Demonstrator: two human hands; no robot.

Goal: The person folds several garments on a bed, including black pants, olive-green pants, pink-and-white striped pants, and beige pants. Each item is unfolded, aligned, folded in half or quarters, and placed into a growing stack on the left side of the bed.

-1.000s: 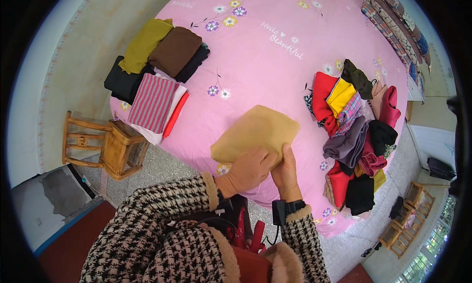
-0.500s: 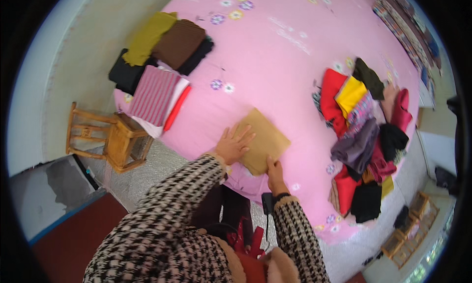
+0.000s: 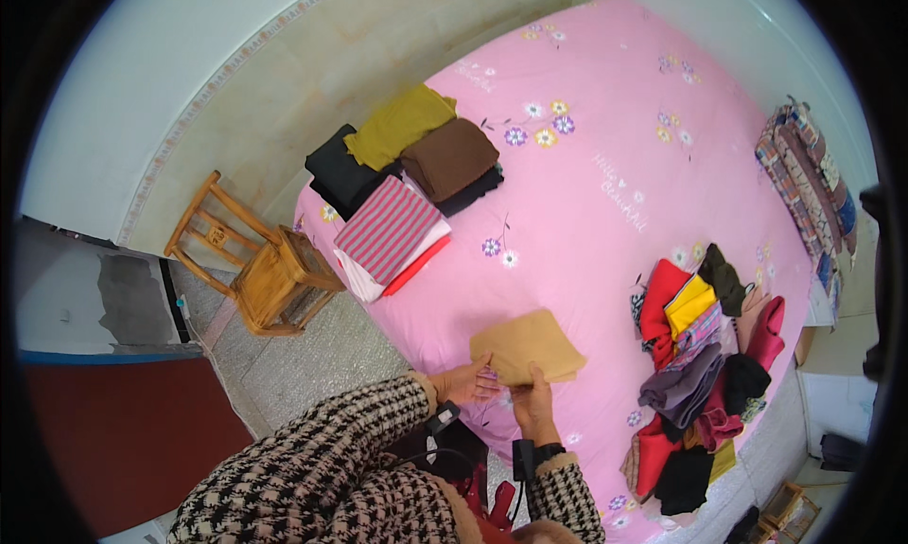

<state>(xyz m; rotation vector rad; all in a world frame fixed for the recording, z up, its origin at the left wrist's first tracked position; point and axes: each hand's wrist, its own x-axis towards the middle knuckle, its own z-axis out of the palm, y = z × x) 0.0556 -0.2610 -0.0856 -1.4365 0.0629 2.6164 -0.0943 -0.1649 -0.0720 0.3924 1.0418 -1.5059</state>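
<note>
A folded tan garment (image 3: pixel 528 345) lies at the front edge of the bed, its near side tipped up a little. My right hand (image 3: pixel 535 413) grips its near edge, thumb on top and fingers underneath. Beside its near left corner is my left hand (image 3: pixel 461 383), turned sideways with fingers stretched out and the thumb touching the cloth. On the left are neat folded stacks: a pink-and-grey striped garment (image 3: pixel 395 224), a brown one (image 3: pixel 451 159), an olive one (image 3: pixel 402 126) and black ones (image 3: pixel 344 168).
A loose heap of clothes on the right includes a yellow piece (image 3: pixel 690 305), a purple-grey one (image 3: pixel 683 387) and a black one (image 3: pixel 685 481). Folded quilts (image 3: pixel 804 180) lie at the far right. A wooden chair (image 3: pixel 268 277) stands left of the pink bed (image 3: pixel 586 232).
My left hand has left its flat place on the tan garment and turned at its near left corner. My right hand keeps its grip. The view has shifted, showing more wall.
</note>
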